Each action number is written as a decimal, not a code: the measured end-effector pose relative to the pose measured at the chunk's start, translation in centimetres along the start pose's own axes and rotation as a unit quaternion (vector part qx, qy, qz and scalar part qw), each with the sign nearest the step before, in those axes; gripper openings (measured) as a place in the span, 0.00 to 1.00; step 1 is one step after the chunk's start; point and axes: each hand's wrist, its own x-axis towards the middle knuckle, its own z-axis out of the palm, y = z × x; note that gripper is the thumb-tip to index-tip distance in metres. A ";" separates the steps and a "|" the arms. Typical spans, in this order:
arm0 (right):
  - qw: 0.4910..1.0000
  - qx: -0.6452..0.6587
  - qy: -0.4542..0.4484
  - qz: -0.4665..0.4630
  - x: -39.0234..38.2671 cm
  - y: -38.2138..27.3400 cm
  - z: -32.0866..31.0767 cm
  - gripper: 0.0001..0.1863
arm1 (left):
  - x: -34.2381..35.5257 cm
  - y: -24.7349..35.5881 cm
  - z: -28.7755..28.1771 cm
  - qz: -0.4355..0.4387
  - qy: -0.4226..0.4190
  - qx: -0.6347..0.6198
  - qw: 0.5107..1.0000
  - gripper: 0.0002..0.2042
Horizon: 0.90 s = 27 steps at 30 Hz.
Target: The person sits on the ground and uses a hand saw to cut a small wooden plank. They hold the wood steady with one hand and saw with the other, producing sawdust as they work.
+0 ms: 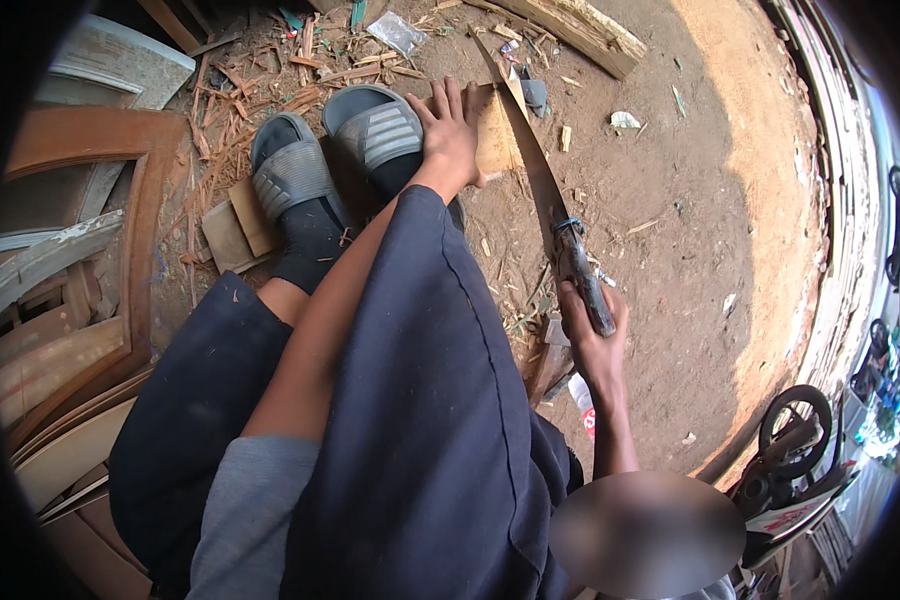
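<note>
My left hand (448, 140) presses on a light wooden board (499, 142) beside my sandaled foot (370, 130), with its fingers spread and stretched over the wood. My right hand (595, 330) is wrapped round the dark, worn handle of a hand saw (541, 170), bound near the blade with something blue. The long blade reaches up and left across the board. My other sandaled foot (288, 180) is at the left, next to small wood offcuts (250, 215).
Old wooden frames (88, 130) and curved pieces are piled at the left. A plank (570, 30) lies at the top among wood scraps (300, 60) on the dirt ground (670, 230). Black wheels (790, 420) and stacked timber stand along the right.
</note>
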 end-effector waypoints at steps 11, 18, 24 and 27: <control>0.995 -0.054 -0.003 -0.083 0.2 7.6 1.0 0.14 | -0.4 0.0 0.0 -0.005 -0.012 0.004 1.000 0.68; 0.998 0.008 -0.026 -0.050 1.0 7.4 0.5 0.12 | 0.2 0.0 0.3 -0.023 -0.012 0.017 1.000 0.69; 0.997 0.038 -0.022 -0.063 4.0 4.7 3.8 0.13 | 0.2 -0.5 0.9 -0.010 -0.018 0.016 1.000 0.68; 0.996 -0.015 0.004 -0.089 -1.6 8.3 0.9 0.07 | 0.7 0.0 0.5 -0.004 -0.020 0.011 1.000 0.68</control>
